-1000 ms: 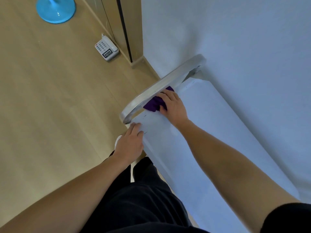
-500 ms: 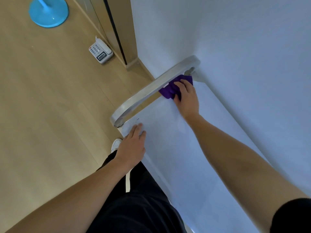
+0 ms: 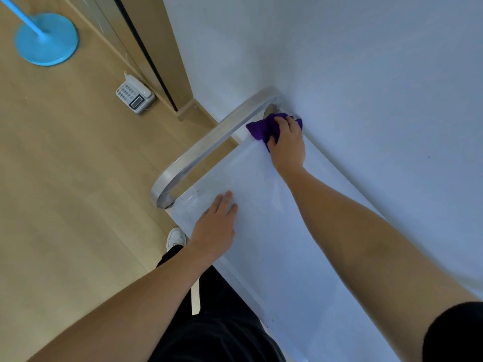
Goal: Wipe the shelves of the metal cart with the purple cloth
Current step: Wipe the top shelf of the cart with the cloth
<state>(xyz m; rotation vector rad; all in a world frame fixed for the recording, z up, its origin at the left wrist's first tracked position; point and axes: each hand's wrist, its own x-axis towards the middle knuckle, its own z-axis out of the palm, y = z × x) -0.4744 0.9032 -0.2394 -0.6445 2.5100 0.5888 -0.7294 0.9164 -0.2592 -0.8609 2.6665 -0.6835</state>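
Right hand point(image 3: 287, 145): closed over the purple cloth point(image 3: 262, 128), pressing it into the far corner of the cart's top shelf point(image 3: 261, 218), beside the wall, where the handle point(image 3: 209, 145) joins.
Left hand point(image 3: 215, 226): flat and open, holding nothing, on the near corner, likely steadying the cart.
Progress: top shelf under way; lower shelves hidden.

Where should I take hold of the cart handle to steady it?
Probably mid-span on the handle, coming from above on the floor side. The bar is bare and straight there; the right hand and cloth crowd its wall end, and the near end curves.
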